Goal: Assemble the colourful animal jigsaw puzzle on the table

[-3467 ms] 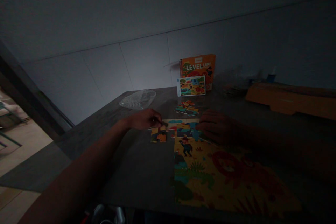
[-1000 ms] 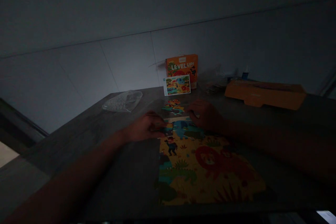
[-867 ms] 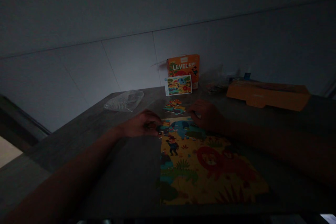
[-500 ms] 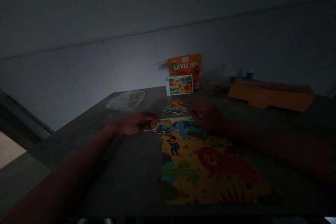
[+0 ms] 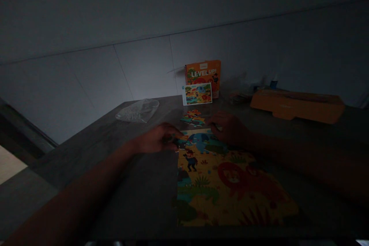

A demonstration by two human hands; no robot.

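Note:
A jigsaw puzzle [image 5: 213, 196] with a lion, an elephant and a crocodile lies on the grey table. At its upper left corner, my left hand [image 5: 158, 138] has thumb and fingers closed on a puzzle piece [image 5: 182, 143], which the fingers partly cover. My right hand [image 5: 227, 127] rests by the puzzle's top edge with its fingers curled. A small pale spot shows under those fingers, too dark to identify. Just beyond the top edge lies a small group of loose puzzle pieces [image 5: 193, 118], close to the right fingertips.
Behind the pieces a picture card [image 5: 197, 94] leans on an upright orange LEVEL UP! box [image 5: 203, 70]. A clear plastic bag [image 5: 138, 110] lies at the back left. An open orange box [image 5: 296, 105] lies at the back right, near a small bottle [image 5: 273, 84].
My left hand has moved right, from a loose piece beside the puzzle to the puzzle's upper left corner, and now hides that piece. My right hand is nearly still.

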